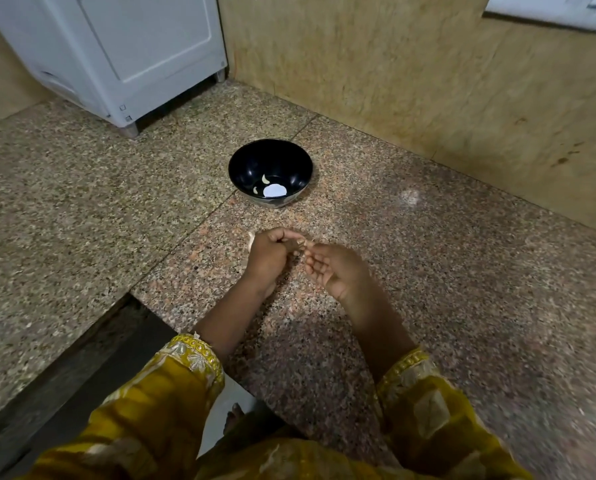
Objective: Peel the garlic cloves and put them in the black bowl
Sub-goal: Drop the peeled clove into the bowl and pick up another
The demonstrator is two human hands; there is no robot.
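The black bowl [241, 164] stands on the granite counter [428, 271], with two pale peeled garlic cloves [266, 179] lying in its bottom beside a bright reflection. In front of it my left hand [267, 256] is curled into a fist around something small, mostly hidden, probably a garlic clove. Right beside it, my right hand [334, 268] pinches with thumb and forefinger at the spot where the two hands meet, its other fingers loosely bent. A bit of papery garlic skin [251, 237] shows at the left hand's far edge.
A white appliance [123, 50] stands at the back left. A tan wall [410, 64] runs along the back and right. The counter's front edge drops off at the lower left [130, 299]. Yellow sleeves [172, 386] cover my forearms.
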